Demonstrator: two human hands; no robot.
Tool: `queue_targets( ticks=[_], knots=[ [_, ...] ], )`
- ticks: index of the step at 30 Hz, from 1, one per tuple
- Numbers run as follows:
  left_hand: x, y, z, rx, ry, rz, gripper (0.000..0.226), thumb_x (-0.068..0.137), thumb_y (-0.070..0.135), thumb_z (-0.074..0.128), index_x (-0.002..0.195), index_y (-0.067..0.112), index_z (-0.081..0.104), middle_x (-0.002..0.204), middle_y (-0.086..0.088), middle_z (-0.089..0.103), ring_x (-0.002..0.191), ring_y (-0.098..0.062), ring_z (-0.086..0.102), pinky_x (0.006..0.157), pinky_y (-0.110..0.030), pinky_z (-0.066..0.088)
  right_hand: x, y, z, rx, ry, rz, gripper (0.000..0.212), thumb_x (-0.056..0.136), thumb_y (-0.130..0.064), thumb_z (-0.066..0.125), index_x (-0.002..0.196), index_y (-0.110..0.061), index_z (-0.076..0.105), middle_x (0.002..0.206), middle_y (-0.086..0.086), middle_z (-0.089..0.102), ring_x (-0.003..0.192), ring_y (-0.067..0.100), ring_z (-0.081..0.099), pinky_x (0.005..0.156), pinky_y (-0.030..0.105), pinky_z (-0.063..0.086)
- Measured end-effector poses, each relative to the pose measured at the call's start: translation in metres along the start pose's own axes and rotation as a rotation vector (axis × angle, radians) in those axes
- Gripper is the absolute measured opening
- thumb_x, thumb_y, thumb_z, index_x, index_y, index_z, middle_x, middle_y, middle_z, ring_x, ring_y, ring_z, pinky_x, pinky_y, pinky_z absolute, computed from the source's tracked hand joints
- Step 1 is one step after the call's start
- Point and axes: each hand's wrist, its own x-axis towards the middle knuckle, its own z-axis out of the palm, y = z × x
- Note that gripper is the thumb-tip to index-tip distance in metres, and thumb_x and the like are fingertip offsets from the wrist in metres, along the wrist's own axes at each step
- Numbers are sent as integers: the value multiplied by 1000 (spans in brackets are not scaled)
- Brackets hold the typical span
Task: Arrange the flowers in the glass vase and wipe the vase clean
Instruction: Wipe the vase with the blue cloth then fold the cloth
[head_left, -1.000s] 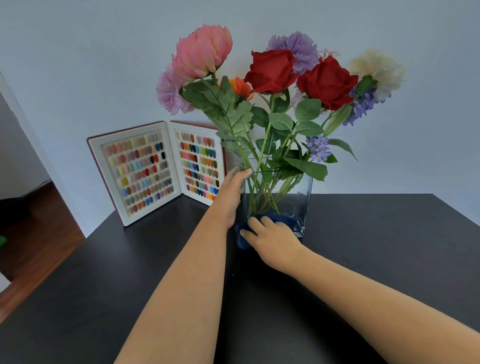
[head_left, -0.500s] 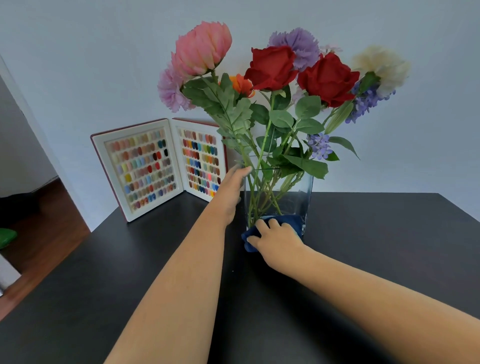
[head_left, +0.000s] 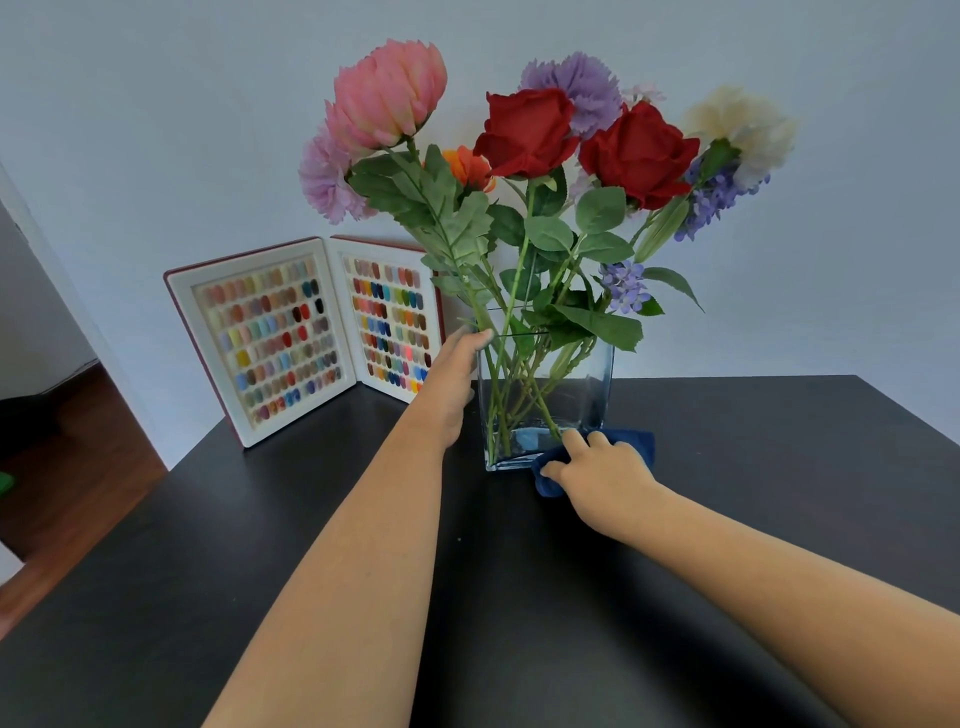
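Note:
A square clear glass vase (head_left: 571, 379) stands on the black table (head_left: 753, 467), holding a bunch of flowers (head_left: 530, 135): red roses, pink, purple, orange and cream blooms on green stems. My left hand (head_left: 452, 379) grips the vase's left wall, thumb at the rim. My right hand (head_left: 597, 467) presses a dark blue cloth (head_left: 634, 441) against the lower right corner of the vase's front, at table level. Most of the cloth is hidden under the hand.
An open red-edged book of coloured nail samples (head_left: 306, 332) stands against the wall behind and left of the vase. The table's left edge (head_left: 104, 525) drops to a wooden floor. A pale wall rises just behind the vase.
My right hand has slid the blue cloth from the vase's lower left front to its lower right corner. My left hand has kept its hold on the vase's left side.

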Motion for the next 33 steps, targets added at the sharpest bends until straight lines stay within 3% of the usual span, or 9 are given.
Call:
queue_targets(
  ticks=[15, 21, 24, 29, 31, 33],
  knots=[
    [1, 2, -1, -14, -20, 14, 101, 59, 64, 61, 149, 21, 42, 154, -5, 46, 145, -25, 37, 120, -53, 22, -19, 23, 2, -11, -15, 97, 46, 94, -22, 51, 140, -27, 42, 137, 11, 37, 115, 29, 47, 81, 38, 50],
    [1, 1, -1, -24, -30, 15, 102, 61, 65, 61, 150, 20, 40, 155, -5, 45, 145, -25, 37, 120, -53, 23, -30, 35, -2, -5, -45, 174, 42, 94, -18, 51, 135, -21, 47, 132, 10, 36, 111, 28, 48, 71, 35, 51],
    [3, -2, -2, -40, -33, 31, 100, 64, 65, 62, 149, 19, 39, 154, -6, 46, 144, -27, 37, 119, -55, 23, -35, 43, -15, 153, 120, 266, 43, 90, -12, 50, 132, -19, 49, 124, 9, 37, 102, 27, 51, 62, 34, 46],
    [3, -3, -1, -55, -35, 32, 98, 65, 64, 61, 150, 20, 39, 154, -7, 45, 145, -28, 36, 119, -56, 24, -33, 56, -41, 508, 741, 280, 35, 81, 3, 56, 115, -5, 60, 97, 16, 45, 58, 27, 39, 47, 32, 39],
    [2, -2, -1, -57, -33, 35, 99, 65, 64, 61, 150, 19, 39, 154, -7, 45, 145, -28, 36, 119, -56, 24, -27, 56, -39, 532, 845, 253, 31, 78, 7, 59, 108, -1, 61, 94, 18, 46, 56, 30, 42, 44, 33, 42],
    [2, -1, -1, -56, -30, 35, 100, 64, 64, 61, 150, 18, 39, 154, -7, 46, 145, -28, 37, 119, -55, 24, -19, 53, -32, 544, 830, 244, 41, 78, 7, 61, 118, -2, 61, 95, 20, 48, 59, 33, 47, 46, 34, 44]
  ],
)
